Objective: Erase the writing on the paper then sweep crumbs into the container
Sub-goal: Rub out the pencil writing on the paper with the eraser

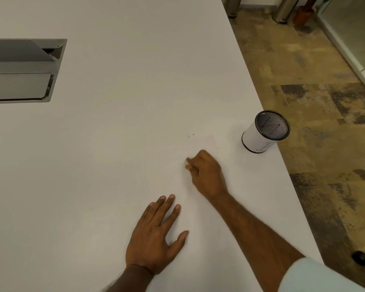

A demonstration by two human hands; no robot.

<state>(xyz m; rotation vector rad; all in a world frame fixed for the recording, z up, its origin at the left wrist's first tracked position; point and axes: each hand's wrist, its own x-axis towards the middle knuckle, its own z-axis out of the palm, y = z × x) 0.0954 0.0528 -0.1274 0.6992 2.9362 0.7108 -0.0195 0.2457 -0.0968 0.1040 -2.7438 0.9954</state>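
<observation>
Paper [202, 144] looks mid-erase, container [261, 135] off to the right.
Right hand [207, 173] is nearer, pinching a blurry eraser [187, 166]; left hand [156, 232] spread flat.

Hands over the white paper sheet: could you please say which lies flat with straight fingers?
The left hand, nearer the camera, lies flat, fingers spread; the right hand, nearer the white cylindrical container, is curled round a pale eraser.
</observation>
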